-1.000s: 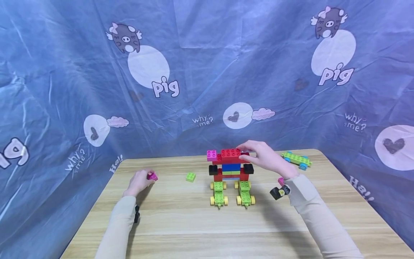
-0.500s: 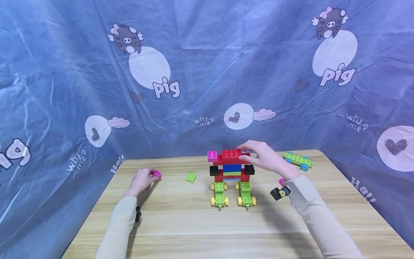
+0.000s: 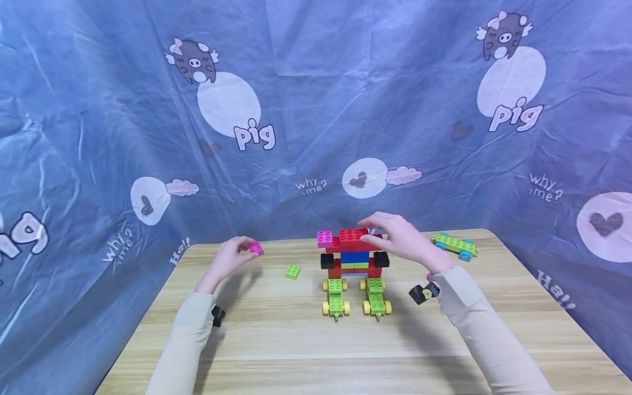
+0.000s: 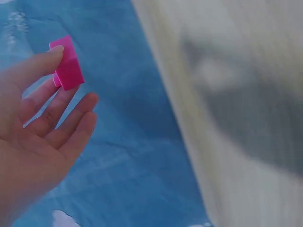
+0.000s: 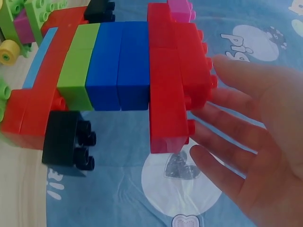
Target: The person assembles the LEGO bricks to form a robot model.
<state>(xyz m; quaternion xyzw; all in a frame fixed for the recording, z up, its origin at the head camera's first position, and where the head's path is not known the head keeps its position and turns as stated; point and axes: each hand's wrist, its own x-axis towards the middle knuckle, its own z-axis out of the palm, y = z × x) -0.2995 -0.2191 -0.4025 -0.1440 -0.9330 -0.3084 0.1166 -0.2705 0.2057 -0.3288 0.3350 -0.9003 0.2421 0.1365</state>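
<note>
My left hand [image 3: 229,258] pinches a small pink toy brick [image 3: 256,248] between thumb and fingertips. The left wrist view shows this brick [image 4: 67,64] held at its sides, with the other fingers loosely spread. My right hand [image 3: 395,236] is at the top right end of a built brick figure [image 3: 354,257]. Its thumb lies in front of the top red brick [image 5: 191,61] and its fairly straight fingers reach behind. The figure has red, blue, lime and black bricks, a pink brick [image 3: 324,238] on its top left, and two lime wheeled bases [image 3: 336,302] with yellow wheels.
A loose lime brick [image 3: 293,271] lies between my left hand and the figure. At the back right stands a lime car base [image 3: 455,244] with blue wheels. A patterned blue cloth [image 3: 306,109] hangs behind the wooden table [image 3: 276,340].
My left hand has lifted the pink brick off the table and moved it rightward and away from me. The right hand has shifted slightly left along the figure's top.
</note>
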